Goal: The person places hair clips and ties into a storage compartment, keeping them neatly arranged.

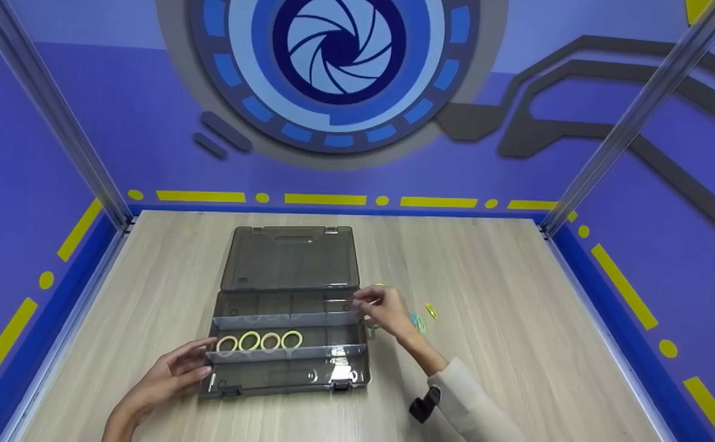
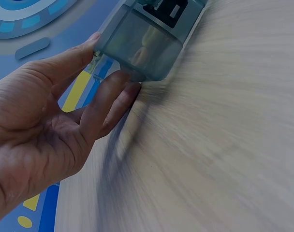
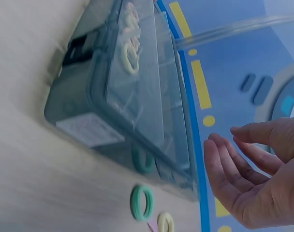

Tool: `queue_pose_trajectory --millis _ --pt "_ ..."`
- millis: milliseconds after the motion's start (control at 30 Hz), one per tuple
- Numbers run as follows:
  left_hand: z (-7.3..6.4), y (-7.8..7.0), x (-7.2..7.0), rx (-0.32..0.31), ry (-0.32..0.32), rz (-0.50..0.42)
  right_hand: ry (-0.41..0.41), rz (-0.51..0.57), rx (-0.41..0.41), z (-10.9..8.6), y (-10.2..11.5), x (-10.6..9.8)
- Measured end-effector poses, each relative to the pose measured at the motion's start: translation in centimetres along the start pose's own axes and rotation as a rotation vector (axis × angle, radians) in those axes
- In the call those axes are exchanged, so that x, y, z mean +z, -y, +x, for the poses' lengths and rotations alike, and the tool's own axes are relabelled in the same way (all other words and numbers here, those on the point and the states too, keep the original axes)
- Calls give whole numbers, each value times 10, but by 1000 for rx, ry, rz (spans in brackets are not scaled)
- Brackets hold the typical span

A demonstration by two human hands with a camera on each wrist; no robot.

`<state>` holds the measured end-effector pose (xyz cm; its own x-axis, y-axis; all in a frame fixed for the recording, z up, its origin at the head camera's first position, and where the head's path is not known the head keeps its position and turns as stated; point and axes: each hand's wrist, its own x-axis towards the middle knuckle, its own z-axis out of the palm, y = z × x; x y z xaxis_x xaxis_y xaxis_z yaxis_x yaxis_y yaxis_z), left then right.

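A grey see-through compartment box [image 1: 283,388] lies on the table with its lid [image 1: 289,258] folded back. Several pale yellow and pink rings [image 1: 292,332] stand in a line along its middle row. My left hand [image 1: 170,374] holds the box's left side between thumb and fingers; the left wrist view shows the fingertips [image 2: 119,79] against a corner. Over the box's right rim hovers my right hand [image 1: 388,312], its fingers loosely bent. In the right wrist view, a gap shows between thumb and fingers [image 3: 224,166], with nothing visible in it.
Right of the box, partly behind my right hand, lie small blue-green pieces [image 1: 417,321] and a yellow clip [image 1: 431,310]. A green ring [image 3: 134,205] and a pale yellow ring [image 3: 161,223] lie beside the box. Blue walls [image 1: 363,178] bound the table.
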<state>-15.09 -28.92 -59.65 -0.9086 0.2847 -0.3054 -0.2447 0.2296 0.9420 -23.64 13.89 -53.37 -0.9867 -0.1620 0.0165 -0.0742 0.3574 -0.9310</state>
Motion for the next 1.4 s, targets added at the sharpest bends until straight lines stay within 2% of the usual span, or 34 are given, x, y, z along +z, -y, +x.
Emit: queue_pose_trajectory --millis 167,300,567,667,800,1033,1200,1300,1400 --pt "0 -1 0 -7 -9 7 -23 42 30 3 -12 -8" --pt "-1 -1 0 -16 -11 10 -55 29 38 4 -24 -11" --pt "-2 0 -2 17 47 -34 -105 -105 -3 0 -43 -19" --pt "-2 1 -3 29 57 -46 -122 -115 9 0 -49 -21" --pt "-2 2 -2 31 45 -41 -114 -124 35 -2 -58 -20" --pt "-3 2 -1 18 29 -32 -97 -220 4 -2 -78 -15" --pt "-4 2 -1 13 22 -33 -72 -240 38 -3 -82 -10" --pt "-3 2 -1 17 24 -31 -81 -249 21 -4 -81 -9" --pt "-2 2 -2 12 27 -26 -95 -287 -32 -4 -80 -7"
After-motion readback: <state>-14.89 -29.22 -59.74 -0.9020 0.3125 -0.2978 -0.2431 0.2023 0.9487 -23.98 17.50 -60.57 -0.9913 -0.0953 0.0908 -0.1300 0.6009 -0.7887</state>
